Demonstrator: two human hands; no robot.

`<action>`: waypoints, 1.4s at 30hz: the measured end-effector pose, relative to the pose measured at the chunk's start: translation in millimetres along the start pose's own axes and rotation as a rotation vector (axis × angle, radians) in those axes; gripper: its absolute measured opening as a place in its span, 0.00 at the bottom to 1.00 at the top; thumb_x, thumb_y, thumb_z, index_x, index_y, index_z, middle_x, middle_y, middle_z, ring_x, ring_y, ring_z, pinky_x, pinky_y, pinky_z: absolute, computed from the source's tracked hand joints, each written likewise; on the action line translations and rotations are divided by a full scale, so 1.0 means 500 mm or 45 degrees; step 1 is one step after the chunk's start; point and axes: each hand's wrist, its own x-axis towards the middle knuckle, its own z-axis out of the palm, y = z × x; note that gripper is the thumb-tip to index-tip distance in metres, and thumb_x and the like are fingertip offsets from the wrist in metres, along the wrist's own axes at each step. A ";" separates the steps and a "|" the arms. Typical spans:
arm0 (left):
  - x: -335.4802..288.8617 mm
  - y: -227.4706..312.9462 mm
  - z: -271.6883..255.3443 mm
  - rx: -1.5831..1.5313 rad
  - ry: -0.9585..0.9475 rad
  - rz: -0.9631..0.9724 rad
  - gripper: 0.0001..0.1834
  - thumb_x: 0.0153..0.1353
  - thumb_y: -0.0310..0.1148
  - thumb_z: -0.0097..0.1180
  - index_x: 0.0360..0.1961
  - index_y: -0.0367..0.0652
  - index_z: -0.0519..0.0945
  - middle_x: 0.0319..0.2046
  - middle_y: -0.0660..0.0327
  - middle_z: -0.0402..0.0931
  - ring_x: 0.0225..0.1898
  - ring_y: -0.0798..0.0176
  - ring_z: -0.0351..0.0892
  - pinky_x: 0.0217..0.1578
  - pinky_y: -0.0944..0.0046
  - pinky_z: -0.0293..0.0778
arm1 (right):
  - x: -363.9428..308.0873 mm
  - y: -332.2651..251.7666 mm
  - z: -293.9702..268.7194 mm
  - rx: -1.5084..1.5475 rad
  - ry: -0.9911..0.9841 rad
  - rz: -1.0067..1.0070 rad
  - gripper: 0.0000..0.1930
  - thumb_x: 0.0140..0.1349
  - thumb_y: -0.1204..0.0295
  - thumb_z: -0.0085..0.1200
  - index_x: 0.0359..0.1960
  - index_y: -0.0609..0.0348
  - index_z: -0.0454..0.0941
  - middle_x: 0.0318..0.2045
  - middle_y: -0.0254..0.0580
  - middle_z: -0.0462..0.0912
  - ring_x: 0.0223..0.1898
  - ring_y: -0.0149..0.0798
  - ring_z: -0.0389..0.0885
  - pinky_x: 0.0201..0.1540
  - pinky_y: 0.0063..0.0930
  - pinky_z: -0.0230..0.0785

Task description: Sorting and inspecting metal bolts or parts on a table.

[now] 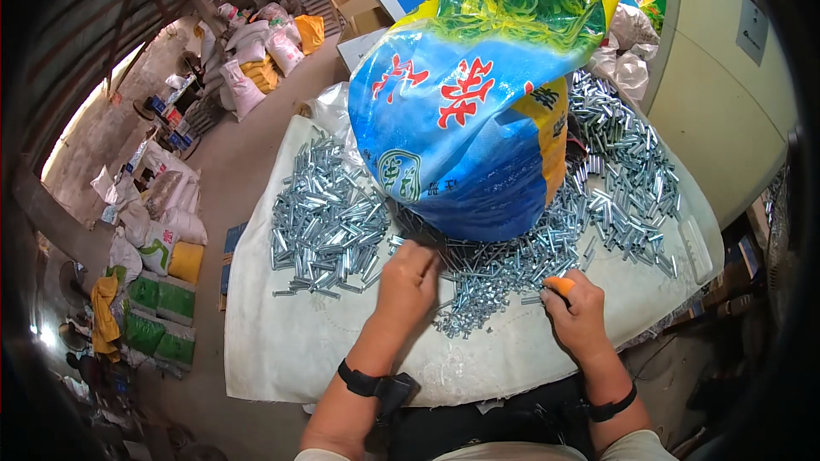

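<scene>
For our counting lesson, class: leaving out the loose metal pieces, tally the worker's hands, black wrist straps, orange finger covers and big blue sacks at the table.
Left hand and right hand: 2
Black wrist straps: 2
Orange finger cover: 1
Big blue sack: 1
Total: 6

Your cluttered workshop spreads over a grey floor (229, 183).
On your left, sacks (242, 90) lie heaped, and a bright strip of light (89, 107) edges the dark beamed roof (77, 13); on your right stands a large cream cabinet-like unit (713, 111).
</scene>
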 end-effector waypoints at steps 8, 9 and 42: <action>0.006 -0.086 -0.036 0.480 -0.119 -0.302 0.17 0.63 0.30 0.75 0.53 0.43 0.88 0.47 0.44 0.84 0.44 0.34 0.89 0.44 0.40 0.85 | -0.001 0.002 0.000 -0.002 0.002 -0.018 0.07 0.63 0.78 0.72 0.43 0.64 0.92 0.30 0.48 0.82 0.29 0.50 0.84 0.33 0.41 0.74; 0.008 -0.094 -0.031 0.480 -0.119 -0.301 0.17 0.63 0.30 0.75 0.53 0.43 0.88 0.47 0.44 0.84 0.44 0.34 0.89 0.44 0.40 0.85 | -0.001 0.000 -0.001 0.004 0.002 -0.013 0.07 0.63 0.78 0.72 0.43 0.64 0.92 0.31 0.48 0.82 0.29 0.50 0.84 0.33 0.41 0.74; -0.195 -0.215 -0.324 0.871 0.089 -0.341 0.03 0.61 0.29 0.69 0.33 0.41 0.89 0.38 0.48 0.85 0.38 0.38 0.88 0.38 0.40 0.84 | -0.009 0.003 0.003 0.101 0.025 -0.019 0.08 0.62 0.79 0.68 0.42 0.69 0.91 0.31 0.48 0.83 0.30 0.46 0.84 0.35 0.37 0.74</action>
